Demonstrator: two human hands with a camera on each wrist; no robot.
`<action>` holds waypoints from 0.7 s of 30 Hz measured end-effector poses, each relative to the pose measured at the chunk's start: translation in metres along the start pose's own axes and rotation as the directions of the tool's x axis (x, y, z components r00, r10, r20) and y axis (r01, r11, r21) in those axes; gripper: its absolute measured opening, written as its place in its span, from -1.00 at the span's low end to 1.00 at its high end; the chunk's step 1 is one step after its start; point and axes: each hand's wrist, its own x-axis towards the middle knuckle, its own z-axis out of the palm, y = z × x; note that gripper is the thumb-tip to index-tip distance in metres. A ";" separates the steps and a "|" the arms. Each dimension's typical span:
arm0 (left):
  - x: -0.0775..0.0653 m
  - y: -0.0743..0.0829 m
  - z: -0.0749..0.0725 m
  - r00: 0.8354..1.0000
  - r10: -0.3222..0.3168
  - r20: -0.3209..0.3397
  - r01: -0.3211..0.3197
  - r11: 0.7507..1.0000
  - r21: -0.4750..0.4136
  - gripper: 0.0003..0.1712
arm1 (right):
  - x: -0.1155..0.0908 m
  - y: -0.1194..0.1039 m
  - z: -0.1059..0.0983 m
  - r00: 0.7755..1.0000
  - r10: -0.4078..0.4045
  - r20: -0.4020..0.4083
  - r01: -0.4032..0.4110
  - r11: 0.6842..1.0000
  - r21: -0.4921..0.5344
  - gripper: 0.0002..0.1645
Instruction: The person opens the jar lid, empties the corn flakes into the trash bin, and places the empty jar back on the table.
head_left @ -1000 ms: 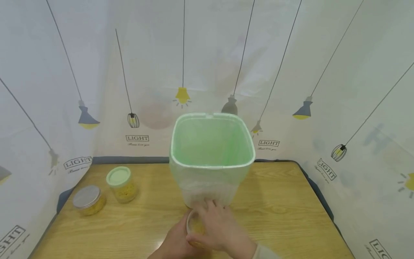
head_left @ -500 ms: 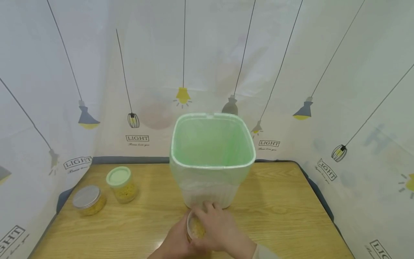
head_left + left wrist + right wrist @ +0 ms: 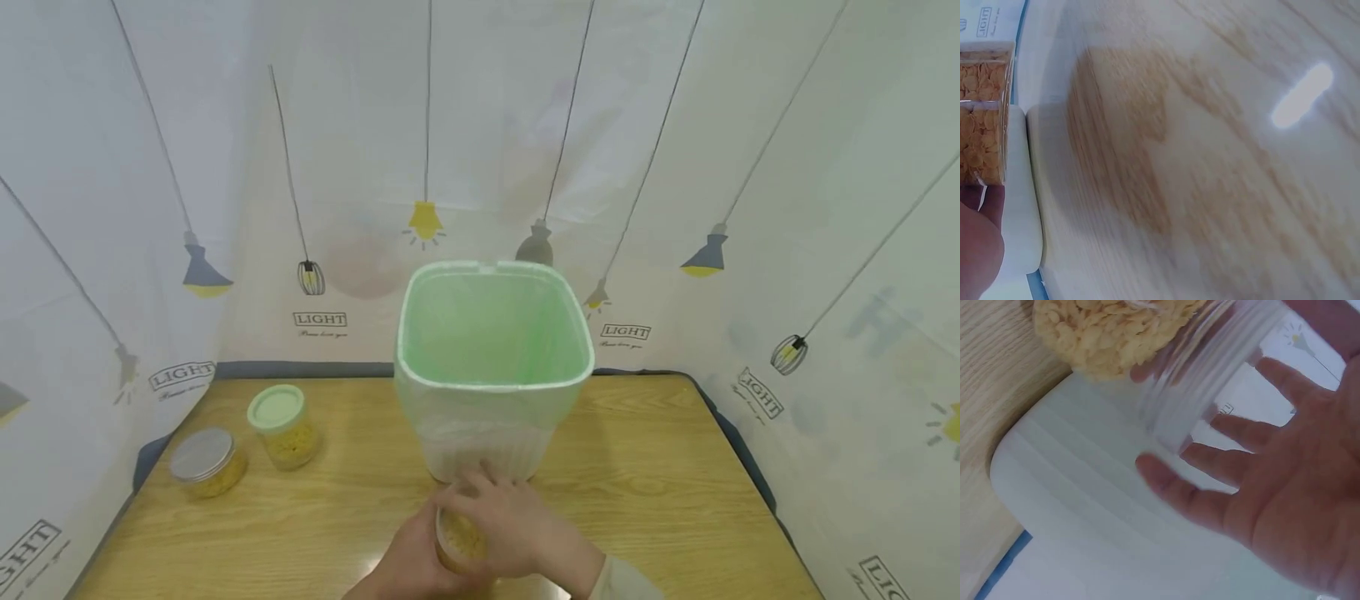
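A clear jar of yellow flakes (image 3: pixel 461 540) is tilted between my two hands in the head view, low in the middle. My left hand (image 3: pixel 408 558) grips its side; in the left wrist view the thumb (image 3: pixel 979 250) shows below the jar at the left edge. My right hand (image 3: pixel 513 525) lies over the top. From the right wrist view, its spread, slightly bent fingers grip round the edge of the jar's clear ribbed lid (image 3: pixel 1210 375). The flakes (image 3: pixel 1104 337) lie at the other end. Part of the jar is hidden by my hands.
Just beyond my hands stands a tall pale green bin (image 3: pixel 487 425), open at the top. At the left of the wooden table (image 3: pixel 337 517) are a green-lidded jar (image 3: pixel 288 433) and a silver-lidded jar (image 3: pixel 206 467), both with yellow flakes. Printed sheets (image 3: pixel 480 125) surround the table.
My right hand has turned and shifted its fingers over the jar's top, lifting and settling again. My left hand stays round the jar, which has moved slightly toward me.
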 end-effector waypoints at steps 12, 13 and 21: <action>0.003 -0.005 0.005 1.000 -0.019 -0.022 0.020 0.999 0.029 0.15 | 0.002 -0.017 0.010 0.966 0.256 -0.035 -0.258 0.953 -0.161 0.28; 0.002 -0.005 0.004 1.000 -0.014 -0.018 0.014 1.000 0.021 0.15 | 0.003 -0.016 0.009 0.969 0.244 -0.024 -0.245 0.958 -0.150 0.26; 0.000 -0.003 -0.001 0.998 -0.037 0.042 0.042 0.992 -0.116 0.09 | 0.005 -0.010 0.000 1.000 0.017 -0.018 -0.018 0.995 -0.096 0.04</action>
